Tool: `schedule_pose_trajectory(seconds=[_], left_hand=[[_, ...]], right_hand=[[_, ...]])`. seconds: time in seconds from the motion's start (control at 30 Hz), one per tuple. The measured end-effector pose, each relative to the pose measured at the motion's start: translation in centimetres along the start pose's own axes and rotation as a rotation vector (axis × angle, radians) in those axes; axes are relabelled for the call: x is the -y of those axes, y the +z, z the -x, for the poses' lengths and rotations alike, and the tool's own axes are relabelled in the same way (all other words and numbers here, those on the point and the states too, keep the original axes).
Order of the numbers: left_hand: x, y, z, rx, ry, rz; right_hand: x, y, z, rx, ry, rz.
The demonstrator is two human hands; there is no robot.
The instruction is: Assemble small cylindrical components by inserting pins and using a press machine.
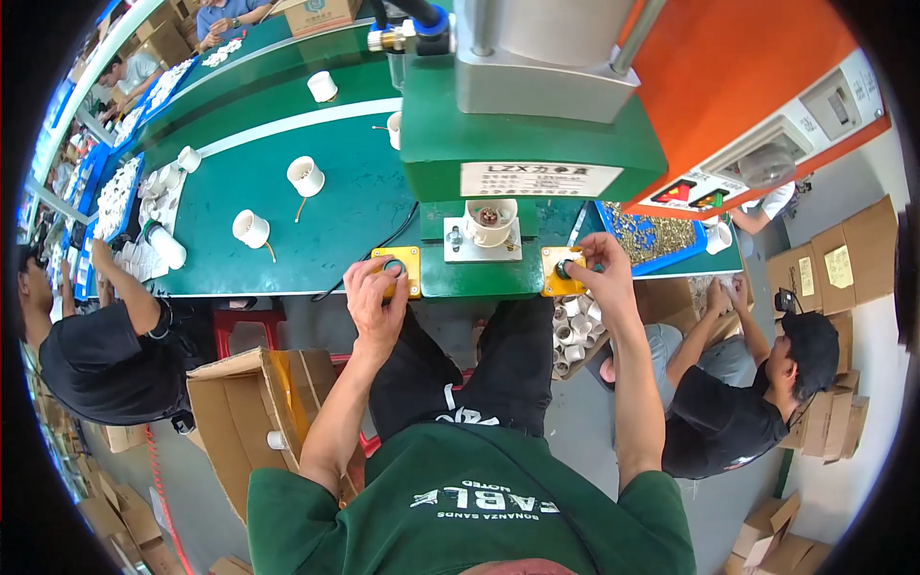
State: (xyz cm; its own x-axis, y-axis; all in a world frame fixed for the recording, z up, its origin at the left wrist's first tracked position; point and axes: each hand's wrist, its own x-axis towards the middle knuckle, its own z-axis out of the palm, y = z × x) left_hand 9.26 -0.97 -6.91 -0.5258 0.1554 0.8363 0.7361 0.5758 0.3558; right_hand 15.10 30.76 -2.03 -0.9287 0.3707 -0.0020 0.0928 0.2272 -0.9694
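White cup (492, 230) stands mouth up in the press (532, 144). Left hand (374, 299) at the left button (394, 269), beside the press; right hand (608, 273) at the right button (563, 271), other side. Fingers of both bent but parted, gripping nothing. More cups (305, 180) on desk (359, 177), left of press.

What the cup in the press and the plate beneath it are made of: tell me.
The cup looks like plastic, possibly ceramic: smooth, plain white, with a slight sheen. The plate is probably metal: silvery grey, flat and straight-edged, with a dull shine.
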Motion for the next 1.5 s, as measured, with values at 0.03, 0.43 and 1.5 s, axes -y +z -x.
schedule_pose_trajectory(seconds=[0.03, 0.43, 1.5], left_hand=[[0.2, 0.0, 0.1, 0.000, 0.003, -0.001], [-3.6, -0.1, -5.2, 0.193, -0.118, -0.117], [10.1, -3.8, -4.9, 0.262, -0.367, -0.458]], right_hand=[[0.1, 0.1, -0.1, 0.011, -0.010, 0.013], [-0.7, -0.5, 0.3, -0.015, -0.070, -0.088], [-5.3, -9.0, -8.0, 0.042, -0.157, 0.748]])
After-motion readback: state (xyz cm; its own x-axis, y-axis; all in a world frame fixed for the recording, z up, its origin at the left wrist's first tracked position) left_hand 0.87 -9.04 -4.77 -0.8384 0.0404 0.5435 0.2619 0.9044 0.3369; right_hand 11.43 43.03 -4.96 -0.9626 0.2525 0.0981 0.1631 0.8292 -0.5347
